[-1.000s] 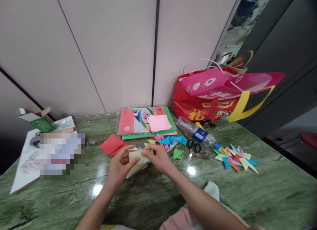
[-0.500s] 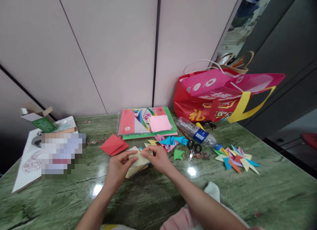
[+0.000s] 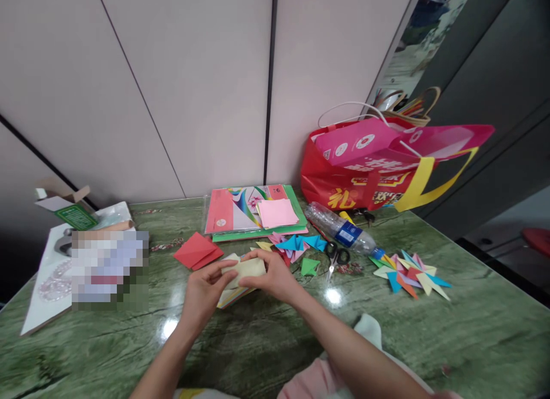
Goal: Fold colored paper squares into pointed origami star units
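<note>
A pale yellow sheet of paper [image 3: 251, 268], partly folded, is held between both hands. My left hand [image 3: 209, 285] pinches its left side, and my right hand [image 3: 274, 277] grips its right side with thumb in front and fingers behind. Below the sheet, a stack of coloured paper [image 3: 232, 296] lies on the table, partly hidden by the hands. Red paper squares [image 3: 198, 251] lie just beyond my left hand. Behind my right hand are folded blue and pink paper pieces [image 3: 296, 245], and a green folded piece [image 3: 309, 267] sits to its right.
Black-handled scissors [image 3: 333, 259] and a plastic bottle [image 3: 344, 230] lie right of centre. A multicoloured paper star [image 3: 413, 274] is farther right. Paper packs [image 3: 223, 211] and a red bag [image 3: 326, 184] stand along the back. A white board [image 3: 43, 298] and a green box [image 3: 77, 216] are at left.
My right hand has shifted its grip on the yellow paper, its thumb now lower and in front. The paper's right part now shows a raised, folded face. The left hand has hardly moved.
</note>
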A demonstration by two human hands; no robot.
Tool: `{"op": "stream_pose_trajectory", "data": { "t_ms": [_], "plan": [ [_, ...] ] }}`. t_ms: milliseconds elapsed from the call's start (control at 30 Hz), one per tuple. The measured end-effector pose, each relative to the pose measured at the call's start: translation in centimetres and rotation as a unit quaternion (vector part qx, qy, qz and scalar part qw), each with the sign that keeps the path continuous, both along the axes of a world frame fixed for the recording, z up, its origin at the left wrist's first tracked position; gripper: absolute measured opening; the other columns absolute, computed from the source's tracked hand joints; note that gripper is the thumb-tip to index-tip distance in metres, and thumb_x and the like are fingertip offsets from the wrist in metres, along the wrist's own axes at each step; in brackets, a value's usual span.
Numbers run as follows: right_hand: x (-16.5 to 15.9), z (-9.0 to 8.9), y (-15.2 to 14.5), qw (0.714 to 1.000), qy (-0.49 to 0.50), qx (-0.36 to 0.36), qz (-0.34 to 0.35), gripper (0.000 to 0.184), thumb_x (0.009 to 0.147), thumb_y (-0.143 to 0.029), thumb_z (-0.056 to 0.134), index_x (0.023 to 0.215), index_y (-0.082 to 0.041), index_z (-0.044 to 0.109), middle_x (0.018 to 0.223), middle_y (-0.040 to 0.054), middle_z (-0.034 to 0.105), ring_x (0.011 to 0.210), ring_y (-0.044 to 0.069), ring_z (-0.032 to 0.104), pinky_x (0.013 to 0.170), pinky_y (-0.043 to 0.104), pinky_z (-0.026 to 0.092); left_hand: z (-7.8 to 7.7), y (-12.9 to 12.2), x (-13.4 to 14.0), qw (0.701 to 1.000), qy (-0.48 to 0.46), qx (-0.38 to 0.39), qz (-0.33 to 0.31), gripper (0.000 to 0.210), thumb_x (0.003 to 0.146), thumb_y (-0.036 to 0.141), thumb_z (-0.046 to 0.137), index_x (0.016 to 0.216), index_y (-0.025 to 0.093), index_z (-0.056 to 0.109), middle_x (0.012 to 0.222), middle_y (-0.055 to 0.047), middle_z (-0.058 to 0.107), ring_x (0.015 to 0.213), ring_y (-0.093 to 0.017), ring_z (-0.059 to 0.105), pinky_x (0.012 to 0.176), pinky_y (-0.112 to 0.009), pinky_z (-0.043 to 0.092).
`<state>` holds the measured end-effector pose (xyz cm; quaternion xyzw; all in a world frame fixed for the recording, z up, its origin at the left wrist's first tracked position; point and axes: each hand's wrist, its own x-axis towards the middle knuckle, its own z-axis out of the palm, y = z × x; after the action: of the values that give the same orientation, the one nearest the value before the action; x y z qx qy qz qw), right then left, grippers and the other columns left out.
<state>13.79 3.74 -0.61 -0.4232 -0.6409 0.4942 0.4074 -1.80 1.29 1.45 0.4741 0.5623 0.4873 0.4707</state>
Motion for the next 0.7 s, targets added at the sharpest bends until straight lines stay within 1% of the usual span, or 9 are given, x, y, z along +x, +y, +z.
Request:
{"op": "stream_pose_trajectory", "data": {
  "t_ms": [67,167,267,433,600,700],
  "plan": [
    [0.03,0.10,-0.10,1.000,-0.007,0.010,-0.003,0.046,0.049,-0.028,0.076,0.091,-0.018,0.060,0.085,0.0003,0.059,0.070,0.013,0.052,0.060,0.022,0.041,-0.07,0.02,0.00,1.000,0.008,0.008,-0.002,0.026,0.054,0.026,0.072,0.076,0.013,0.071,0.073,-0.007,0.074,0.062,-0.021,0.067,0.054,-0.024,0.054],
    [0.07,0.19,-0.14,0.999,-0.018,0.019,-0.023,0.050,0.048,-0.025,0.076,0.094,-0.018,0.057,0.089,0.0006,0.057,0.075,0.014,0.052,0.064,0.023,0.042,-0.15,-0.01,0.06,0.999,0.025,0.022,-0.004,0.026,0.055,0.027,0.071,0.077,0.014,0.072,0.075,-0.007,0.074,0.064,-0.021,0.067,0.056,-0.025,0.054],
    [0.10,0.25,-0.14,1.000,-0.009,-0.009,-0.024,0.052,0.049,-0.022,0.076,0.096,-0.019,0.054,0.086,-0.0006,0.055,0.068,0.012,0.051,0.059,0.022,0.042,-0.06,-0.14,0.14,0.999,0.038,0.031,-0.003,0.025,0.056,0.027,0.071,0.077,0.015,0.073,0.077,-0.006,0.074,0.065,-0.021,0.067,0.056,-0.025,0.054],
    [0.04,0.18,-0.05,0.999,0.028,-0.038,-0.024,0.054,0.047,-0.020,0.076,0.097,-0.020,0.054,0.079,-0.0025,0.055,0.061,0.010,0.050,0.053,0.020,0.042,0.23,-0.22,0.14,0.999,0.028,0.033,0.003,0.023,0.054,0.028,0.073,0.074,0.017,0.073,0.072,-0.005,0.074,0.063,-0.021,0.067,0.056,-0.026,0.054],
    [-0.02,0.08,0.13,0.984,0.130,-0.123,0.003,0.050,0.049,-0.016,0.072,0.094,-0.018,0.052,0.071,-0.0035,0.060,0.059,0.011,0.056,0.055,0.022,0.046,-0.01,0.00,-0.21,0.999,0.009,0.037,0.012,0.027,0.055,0.029,0.073,0.078,0.016,0.072,0.070,-0.004,0.074,0.059,-0.019,0.066,0.053,-0.024,0.053],
    [0.01,0.15,0.19,0.975,0.163,-0.154,0.007,0.051,0.047,-0.017,0.074,0.092,-0.017,0.052,0.071,-0.0027,0.062,0.058,0.012,0.059,0.056,0.024,0.048,-0.11,0.05,-0.38,0.999,0.007,0.037,0.012,0.029,0.056,0.029,0.073,0.082,0.015,0.072,0.072,-0.004,0.074,0.059,-0.018,0.066,0.054,-0.023,0.053]
  ]
}}
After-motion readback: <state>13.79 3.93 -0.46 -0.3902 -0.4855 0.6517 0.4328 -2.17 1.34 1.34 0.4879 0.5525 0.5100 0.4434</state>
